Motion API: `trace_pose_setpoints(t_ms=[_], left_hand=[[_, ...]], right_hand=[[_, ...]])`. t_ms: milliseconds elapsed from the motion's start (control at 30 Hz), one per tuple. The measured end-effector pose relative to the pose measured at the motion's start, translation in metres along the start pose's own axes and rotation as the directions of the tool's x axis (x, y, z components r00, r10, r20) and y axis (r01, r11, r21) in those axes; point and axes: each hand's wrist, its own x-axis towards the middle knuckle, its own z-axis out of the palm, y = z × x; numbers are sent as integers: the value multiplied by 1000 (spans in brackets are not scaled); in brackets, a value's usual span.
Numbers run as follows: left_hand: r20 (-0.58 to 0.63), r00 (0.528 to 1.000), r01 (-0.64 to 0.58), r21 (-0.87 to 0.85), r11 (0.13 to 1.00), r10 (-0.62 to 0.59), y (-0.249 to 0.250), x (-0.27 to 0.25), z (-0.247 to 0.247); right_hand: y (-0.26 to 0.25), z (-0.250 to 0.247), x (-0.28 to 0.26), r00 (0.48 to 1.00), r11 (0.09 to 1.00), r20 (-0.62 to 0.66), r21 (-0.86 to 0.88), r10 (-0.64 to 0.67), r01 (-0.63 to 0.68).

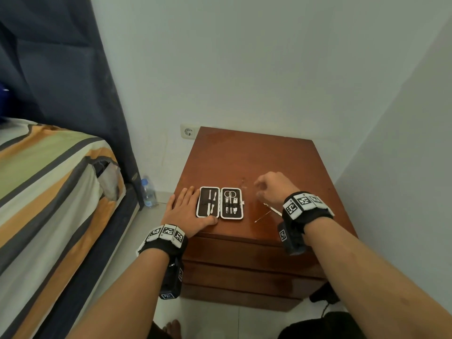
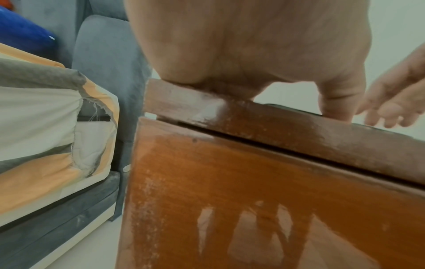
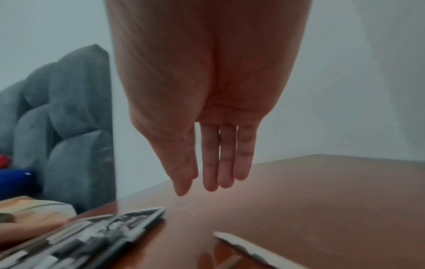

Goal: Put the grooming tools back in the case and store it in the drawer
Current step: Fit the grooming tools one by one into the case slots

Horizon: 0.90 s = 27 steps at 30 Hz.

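At the far left is a bed [image 1: 49, 172] with a striped cover in orange, green, grey and cream, its corner torn; behind it hangs a dark blue curtain [image 1: 63, 77]; on the pale tiled floor between bed and cabinet stands a clear plastic bottle [image 1: 148, 192]; a wall socket [image 1: 188, 131] sits low on the white wall just left of the cabinet's back corner. In the middle is a reddish-brown wooden nightstand [image 1: 254, 157], glossy on top, set into the corner of the room, with shut drawer fronts [image 1: 244, 253] stacked below.

My left hand [image 1: 187, 212] lies flat on the front left of the top, fingers straight and pointing away from me, thumb along the case's near edge, holding nothing. Touching it on the right is the grooming case [image 1: 219, 203], open flat like a book near the front edge; its two halves lie side by side, each half's long axis running away from me, and the tools inside point the same way, strapped against a dark lining. Right of the case, two thin metal tools [image 1: 269, 212] lie loose and crossed on the wood, both running diagonally. My right hand [image 1: 275, 188] hovers above the top beyond them, fingers loose and empty, well apart from the case.
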Motion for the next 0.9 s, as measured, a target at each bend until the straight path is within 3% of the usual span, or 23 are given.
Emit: trace_pose_setpoints(t_ms=[133,567,767,900], left_hand=[[7,1000,0,-10,1000,0,0,0,0],[-5,1000,-5,-11,1000,5,-1,1,2],[-8,1000,-5,-15,1000,5,0,1,1],[-7,1000,-6,-14,1000,5,0,0,1]], right_hand=[[26,7,-8,991,991,39,-31,128,-127],[32,23,-8,992,991,-9,-48,127,-127],[31,20,-11,993,989,28,89,117,-119],[11,4,-7,998,947,-36,319,54,-39]])
